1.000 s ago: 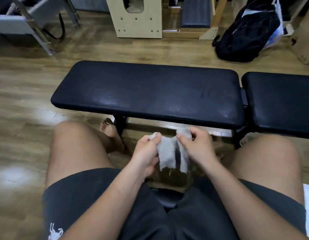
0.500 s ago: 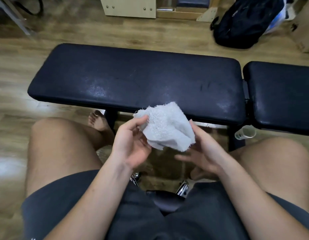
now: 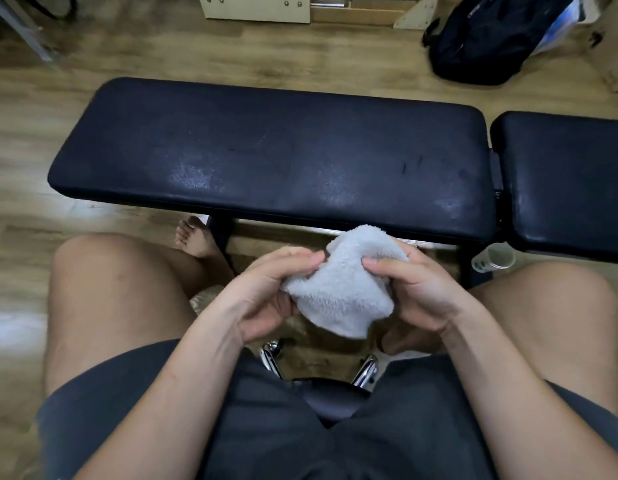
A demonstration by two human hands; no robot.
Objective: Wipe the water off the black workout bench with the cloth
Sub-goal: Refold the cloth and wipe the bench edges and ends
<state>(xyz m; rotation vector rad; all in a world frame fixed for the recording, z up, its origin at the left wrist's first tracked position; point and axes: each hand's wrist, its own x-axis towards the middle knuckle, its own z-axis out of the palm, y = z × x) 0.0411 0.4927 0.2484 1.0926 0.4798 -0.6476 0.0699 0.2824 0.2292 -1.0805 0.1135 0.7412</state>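
The black padded workout bench (image 3: 266,154) stretches across the view in front of my knees, with pale wet sheen patches on its left and near-right surface. A second black pad (image 3: 570,181) joins it at the right. I hold a bunched white terry cloth (image 3: 342,292) in the air between my knees, just in front of the bench's near edge. My left hand (image 3: 266,292) grips the cloth's left side and my right hand (image 3: 418,292) grips its right side, thumbs on top.
A black backpack (image 3: 487,36) lies on the wooden floor beyond the bench at the right. A light wooden unit (image 3: 259,8) stands at the back. A clear plastic cup (image 3: 494,259) sits under the bench's right end. A bare foot (image 3: 196,240) rests by the bench leg.
The cloth went from a hanging strip to a bunched wad held higher. My right hand, open beneath it half a second ago, has closed on its right side.
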